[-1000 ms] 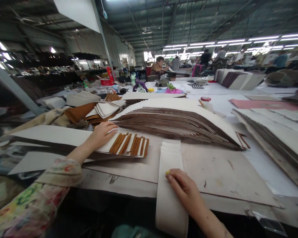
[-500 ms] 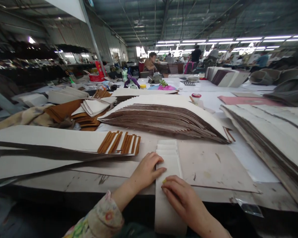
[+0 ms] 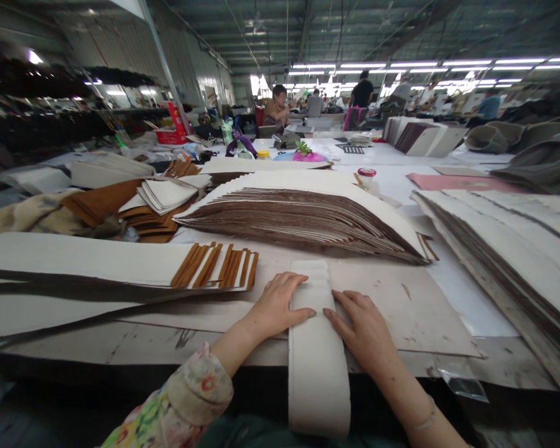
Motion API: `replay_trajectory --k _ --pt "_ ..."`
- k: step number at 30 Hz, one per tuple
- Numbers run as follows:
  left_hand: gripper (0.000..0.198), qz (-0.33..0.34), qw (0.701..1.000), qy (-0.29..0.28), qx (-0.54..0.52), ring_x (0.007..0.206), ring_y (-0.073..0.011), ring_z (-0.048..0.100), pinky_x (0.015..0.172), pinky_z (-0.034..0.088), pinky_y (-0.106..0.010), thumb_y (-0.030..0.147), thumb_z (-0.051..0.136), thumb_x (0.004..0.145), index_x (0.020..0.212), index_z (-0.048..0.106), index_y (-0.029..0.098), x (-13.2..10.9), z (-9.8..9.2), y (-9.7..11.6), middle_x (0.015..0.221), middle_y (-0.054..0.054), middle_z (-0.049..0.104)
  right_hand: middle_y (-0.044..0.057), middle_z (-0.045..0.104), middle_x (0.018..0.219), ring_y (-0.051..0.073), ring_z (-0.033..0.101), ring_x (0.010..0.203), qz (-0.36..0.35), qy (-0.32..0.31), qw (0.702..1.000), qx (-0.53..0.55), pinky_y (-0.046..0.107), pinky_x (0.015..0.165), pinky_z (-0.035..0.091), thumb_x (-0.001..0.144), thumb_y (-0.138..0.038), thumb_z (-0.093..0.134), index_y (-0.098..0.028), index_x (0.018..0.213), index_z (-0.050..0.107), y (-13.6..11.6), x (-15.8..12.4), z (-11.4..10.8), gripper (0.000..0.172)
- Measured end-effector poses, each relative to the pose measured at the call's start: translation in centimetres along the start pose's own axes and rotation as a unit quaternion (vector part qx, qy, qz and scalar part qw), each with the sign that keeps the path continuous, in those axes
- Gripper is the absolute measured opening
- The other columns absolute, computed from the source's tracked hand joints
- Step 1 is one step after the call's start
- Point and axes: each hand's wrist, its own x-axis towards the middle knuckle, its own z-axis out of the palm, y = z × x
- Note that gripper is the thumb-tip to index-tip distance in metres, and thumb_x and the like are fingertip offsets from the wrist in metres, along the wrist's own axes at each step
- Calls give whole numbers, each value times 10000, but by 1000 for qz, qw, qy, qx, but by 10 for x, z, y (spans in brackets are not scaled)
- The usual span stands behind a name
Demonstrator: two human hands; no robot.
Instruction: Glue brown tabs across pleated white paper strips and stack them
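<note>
- Resting on the white strip, the left hand lies along its left edge, thumb and forefinger spread apart over its top face.
- The right hand is at the opposite edge, its thumb tip on the strip and its fingers set apart from the thumb; whether either hand pinches it, I cannot tell.
- The strip is in the lower middle of the frame, its far end flat on a stained beige board and its near end curving down over the front edge of the worktop.
- At middle left, orange-brown strips lie across the end of long white sheets.
- Beyond the hands, mid-frame, a stack of brown-edged sheets bulges in an arch.
- Another stack fills the right side.
</note>
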Motion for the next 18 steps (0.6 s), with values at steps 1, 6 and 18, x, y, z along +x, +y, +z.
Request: replay_trajectory --k 1,6,18 --pt "550 -1 1000 7 -3 1089 -252 425 938 344 -412 371 651 686 1157 438 182 -1 2 -1 1139 -89 498 96 577 1001 247 514 932 5 -5 999 31 415 827 410 806 -386 490 -192 1077 567 -1 0 0 342" --pt "583 -5 1000 14 -10 1098 -251 422 935 350 -406 379 655 679 1178 425 184 -4 5 -3 1152 -86 496 44 576 795 175 539 730 113 -29 969 216 314 692 456 777 -395 507 -153 1055 540 -8 10 0 371" --pt "551 -8 999 26 -27 1096 -252 429 933 354 -397 385 658 675 1140 449 175 -5 4 -3 1137 -92 499 53 594 954 196 524 943 -15 -48 976 212 347 842 396 742 -154 464 -206 891 546 -15 5 9 178"
